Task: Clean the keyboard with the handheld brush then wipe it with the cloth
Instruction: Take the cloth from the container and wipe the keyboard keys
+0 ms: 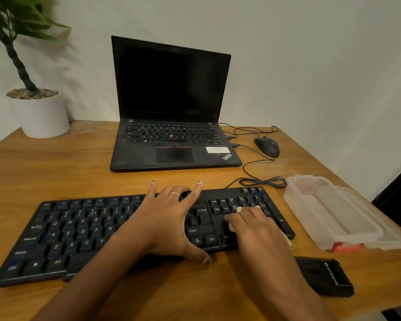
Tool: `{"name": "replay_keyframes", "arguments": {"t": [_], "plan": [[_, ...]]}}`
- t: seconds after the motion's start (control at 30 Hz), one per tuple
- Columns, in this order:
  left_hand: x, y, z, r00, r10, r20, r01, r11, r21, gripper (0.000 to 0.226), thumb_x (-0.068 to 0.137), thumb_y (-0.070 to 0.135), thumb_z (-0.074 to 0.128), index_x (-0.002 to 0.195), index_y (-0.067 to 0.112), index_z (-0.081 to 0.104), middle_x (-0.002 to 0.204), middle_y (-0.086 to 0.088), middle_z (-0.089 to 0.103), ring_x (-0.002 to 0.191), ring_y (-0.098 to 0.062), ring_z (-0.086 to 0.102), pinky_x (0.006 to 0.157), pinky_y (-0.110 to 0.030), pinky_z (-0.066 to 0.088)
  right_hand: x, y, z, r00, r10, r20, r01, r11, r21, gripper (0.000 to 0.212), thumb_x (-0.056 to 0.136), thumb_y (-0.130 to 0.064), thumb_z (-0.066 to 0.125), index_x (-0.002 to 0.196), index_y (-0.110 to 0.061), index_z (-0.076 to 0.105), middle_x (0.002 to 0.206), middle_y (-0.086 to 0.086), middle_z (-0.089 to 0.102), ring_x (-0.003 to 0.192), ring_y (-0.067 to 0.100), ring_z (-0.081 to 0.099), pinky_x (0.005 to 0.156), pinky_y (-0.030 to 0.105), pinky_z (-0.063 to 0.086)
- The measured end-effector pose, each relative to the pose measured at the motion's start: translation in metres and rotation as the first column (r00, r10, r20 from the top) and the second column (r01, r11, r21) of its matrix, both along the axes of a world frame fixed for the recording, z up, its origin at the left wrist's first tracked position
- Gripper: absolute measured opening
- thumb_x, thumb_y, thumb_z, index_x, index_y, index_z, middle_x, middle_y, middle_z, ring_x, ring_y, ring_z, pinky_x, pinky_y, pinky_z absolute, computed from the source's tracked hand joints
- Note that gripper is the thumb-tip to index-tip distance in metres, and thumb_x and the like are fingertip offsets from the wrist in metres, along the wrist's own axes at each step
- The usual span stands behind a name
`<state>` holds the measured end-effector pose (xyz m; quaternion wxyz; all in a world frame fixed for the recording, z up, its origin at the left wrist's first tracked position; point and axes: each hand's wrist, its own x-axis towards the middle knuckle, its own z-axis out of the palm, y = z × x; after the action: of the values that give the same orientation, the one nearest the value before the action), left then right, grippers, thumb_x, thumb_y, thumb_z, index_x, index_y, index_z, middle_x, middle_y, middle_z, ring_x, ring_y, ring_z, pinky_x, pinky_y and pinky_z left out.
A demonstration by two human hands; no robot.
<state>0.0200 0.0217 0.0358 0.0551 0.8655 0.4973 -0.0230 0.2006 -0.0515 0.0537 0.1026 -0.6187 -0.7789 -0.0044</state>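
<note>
A: What is in this room?

B: A wooden desk (79,163) stands against a white wall (310,54). A black keyboard (79,232) lies across the near part of the desk.

A: Where are the hands?

B: Both are on the keyboard. The left hand (164,218) lies flat over the middle keys. Its fingers are straight and spread wide, and they hold nothing. Two fingertips reach past the far edge of the keyboard, and the thumb rests on the desk at the near edge.

A: And the other one?

B: The right hand (252,230) is on the right part of the keyboard, by the arrow and number keys. It presses a pale cloth (241,209) down on the keys. The cloth is mostly hidden under the hand. Small bits peek out past the fingertips and along both sides of the hand. I cannot tell if the fingers curl around the cloth or just push it down.

A: What does the keyboard look like?

B: It is black with white letters. Its cable (262,181) runs from the far edge and lies in loops on the desk.

A: What else is there?

B: An open black laptop (171,112) with a dark screen sits behind the keyboard. A black mouse (267,146) is right of it. A clear plastic box (333,212) sits right of the keyboard. A black brush (324,276) lies near the right arm. A plant in a white pot (39,114) is in the far left corner.
</note>
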Motion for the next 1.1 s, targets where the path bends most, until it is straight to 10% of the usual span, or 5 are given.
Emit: {"name": "replay_keyframes", "arguments": {"t": [0.53,0.7,1.1], "plan": [[0.004,-0.003,-0.001,1.000,-0.011,0.025,0.012,1.000,-0.007,0.131,0.059,0.091,0.049,0.147,0.030,-0.026,0.160,0.005,0.000,0.146,-0.016,-0.001,0.117,-0.054,-0.007,0.037,0.032,0.016,0.998,-0.047,-0.040,0.044,0.996,-0.077,0.030,0.092,-0.018,0.057,0.112,-0.040,0.061,0.115,-0.006,0.052,0.096,0.011,0.052,0.082,0.027,0.049],[0.005,-0.005,-0.001,0.999,-0.006,0.041,0.006,1.000,0.004,0.132,0.058,0.091,0.051,0.148,0.029,-0.025,0.160,0.004,0.001,0.146,-0.015,0.000,0.116,-0.054,-0.009,-0.006,0.023,0.002,0.999,0.033,-0.010,-0.031,0.987,0.159,0.037,0.082,-0.021,0.070,0.117,-0.031,0.060,0.117,-0.007,0.055,0.107,0.013,0.052,0.090,0.030,0.043],[0.006,-0.005,0.001,0.999,0.002,0.041,-0.001,1.000,-0.005,0.134,0.059,0.090,0.053,0.148,0.026,-0.026,0.160,0.006,0.001,0.146,-0.014,0.000,0.116,-0.053,-0.010,-0.001,0.035,-0.006,0.989,0.128,0.071,-0.125,0.991,-0.044,0.041,0.090,-0.021,0.058,0.129,-0.030,0.052,0.129,-0.011,0.045,0.120,0.011,0.034,0.100,0.027,0.029]]}}
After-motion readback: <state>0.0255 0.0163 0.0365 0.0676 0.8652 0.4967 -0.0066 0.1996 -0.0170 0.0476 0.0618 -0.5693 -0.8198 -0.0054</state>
